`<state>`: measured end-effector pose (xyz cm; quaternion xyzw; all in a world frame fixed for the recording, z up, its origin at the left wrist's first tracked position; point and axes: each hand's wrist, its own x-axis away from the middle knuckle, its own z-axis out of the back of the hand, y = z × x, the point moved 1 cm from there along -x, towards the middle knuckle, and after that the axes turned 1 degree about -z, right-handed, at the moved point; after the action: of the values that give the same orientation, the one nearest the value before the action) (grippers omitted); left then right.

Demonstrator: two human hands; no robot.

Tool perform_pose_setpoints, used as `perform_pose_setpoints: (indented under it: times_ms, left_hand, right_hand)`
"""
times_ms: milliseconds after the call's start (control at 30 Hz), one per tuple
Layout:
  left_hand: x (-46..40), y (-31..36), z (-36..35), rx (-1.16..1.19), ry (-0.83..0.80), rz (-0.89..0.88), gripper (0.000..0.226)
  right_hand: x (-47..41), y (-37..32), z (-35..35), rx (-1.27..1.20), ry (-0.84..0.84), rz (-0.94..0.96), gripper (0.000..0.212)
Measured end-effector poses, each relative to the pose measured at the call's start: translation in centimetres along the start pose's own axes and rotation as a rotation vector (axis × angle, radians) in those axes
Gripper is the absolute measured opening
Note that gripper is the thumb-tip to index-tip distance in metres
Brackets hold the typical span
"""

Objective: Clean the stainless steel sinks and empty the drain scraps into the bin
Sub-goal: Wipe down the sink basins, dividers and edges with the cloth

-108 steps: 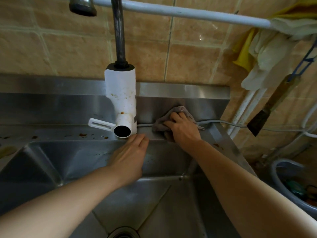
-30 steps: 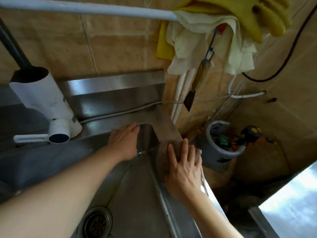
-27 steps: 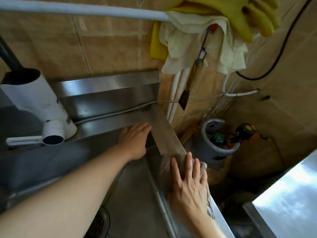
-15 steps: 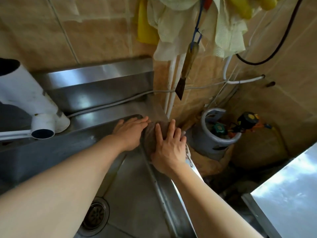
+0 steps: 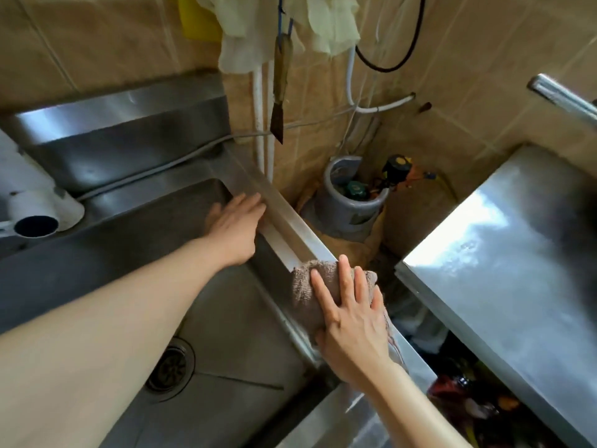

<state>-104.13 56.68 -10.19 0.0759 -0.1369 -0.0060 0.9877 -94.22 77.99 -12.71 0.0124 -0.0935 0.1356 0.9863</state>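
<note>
A stainless steel sink [image 5: 232, 321] fills the lower left, with a round drain strainer [image 5: 170, 367] in its floor. My right hand [image 5: 350, 321] presses flat, fingers spread, on a grey-brown cloth [image 5: 305, 287] draped over the sink's right rim [image 5: 290, 226]. My left hand [image 5: 237, 226] rests open, palm down, on the same rim farther back, near the basin's far right corner. It holds nothing.
A white faucet body [image 5: 35, 202] stands at the left edge. A scraper [image 5: 279, 92] and rags [image 5: 245, 37] hang on the tiled wall. A grey gas cylinder [image 5: 352, 202] sits in the gap on the floor. A steel counter [image 5: 517, 253] lies to the right, with coloured scraps [image 5: 478, 405] below it.
My right hand has slid the cloth toward me along the right rim, away from the left hand. The left hand stays near the far corner. The view has tilted right and down.
</note>
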Motion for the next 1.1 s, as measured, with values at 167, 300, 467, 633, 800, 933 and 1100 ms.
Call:
perform_pose_setpoints:
  times_ms: [167, 300, 467, 633, 800, 933, 1100]
  left_hand:
    - [6.1, 5.1, -3.3, 0.089, -0.01, -0.137, 0.071]
    - [6.8, 5.1, -3.6, 0.105, -0.023, -0.146, 0.075]
    - [6.4, 4.4, -3.1, 0.074, -0.041, -0.169, 0.079]
    - [6.2, 4.0, -3.3, 0.035, -0.035, -0.177, 0.08]
    - [6.3, 4.7, -3.0, -0.038, -0.059, -0.129, 0.081]
    - [7.2, 6.4, -2.4, -0.157, -0.086, -0.103, 0.072]
    - [10.9, 8.7, -3.0, -0.135, -0.083, -0.093, 0.069]
  right_hand:
    - [5.4, 1.9, 0.3, -0.072, -0.151, -0.115, 0.078]
    - [5.4, 0.7, 0.2, -0.079, -0.141, -0.17, 0.08]
    - [0.8, -0.5, 0.2, -0.034, -0.063, -0.12, 0.085]
    - [-1.8, -0.4, 1.3, -0.011, -0.052, 0.016, 0.084]
    - [1.3, 1.4, 0.9, -0.037, -0.121, 0.026, 0.076]
    - [4.9, 3.1, 0.6, -0.067, -0.215, -0.002, 0.068]
    - [8.6, 4.9, 0.6, -0.131, -0.273, -0.019, 0.064]
